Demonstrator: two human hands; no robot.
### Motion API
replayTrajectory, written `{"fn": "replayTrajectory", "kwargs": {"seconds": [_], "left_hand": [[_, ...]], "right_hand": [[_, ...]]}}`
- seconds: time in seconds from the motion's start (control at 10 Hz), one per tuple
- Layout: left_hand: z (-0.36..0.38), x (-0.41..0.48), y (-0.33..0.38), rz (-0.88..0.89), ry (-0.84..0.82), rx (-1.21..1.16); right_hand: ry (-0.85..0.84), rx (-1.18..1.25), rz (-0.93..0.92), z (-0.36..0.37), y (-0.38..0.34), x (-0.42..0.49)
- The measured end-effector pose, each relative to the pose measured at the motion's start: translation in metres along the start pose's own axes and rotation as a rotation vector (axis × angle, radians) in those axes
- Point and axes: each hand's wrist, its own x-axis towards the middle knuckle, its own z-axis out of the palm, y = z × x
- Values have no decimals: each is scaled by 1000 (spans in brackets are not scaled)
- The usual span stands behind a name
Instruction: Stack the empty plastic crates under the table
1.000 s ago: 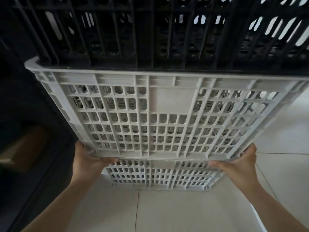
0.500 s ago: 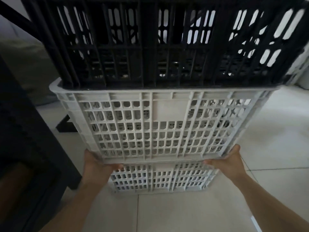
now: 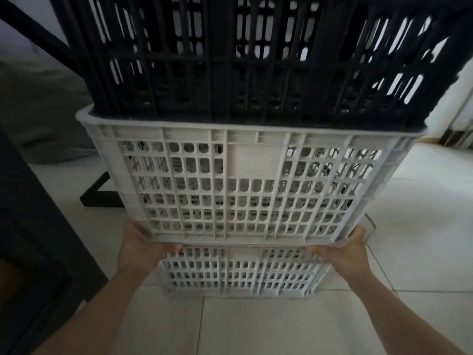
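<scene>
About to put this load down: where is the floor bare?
Bare tiles lie right of the white crates, and more near the camera, between the forearms. Left is crowded: a dark table leg and dark furniture.

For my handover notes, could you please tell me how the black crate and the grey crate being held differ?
The black crate sits nested in the top of the grey crate. The black one has long, tall slots; the grey one has a grid of small holes. The left hand and right hand grip only the grey crate's bottom edge. Both are ribbed plastic.
</scene>
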Motion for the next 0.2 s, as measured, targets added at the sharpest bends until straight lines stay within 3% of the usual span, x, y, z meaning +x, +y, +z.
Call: {"fn": "replayTrajectory", "kwargs": {"seconds": [0.1, 0.2], "left_hand": [[-6, 3, 17, -211, -70, 7], [-38, 4, 61, -362, -102, 444]], "right_hand": [[-190, -175, 91, -13, -21, -4], [-304, -424, 115, -46, -52, -12]]}}
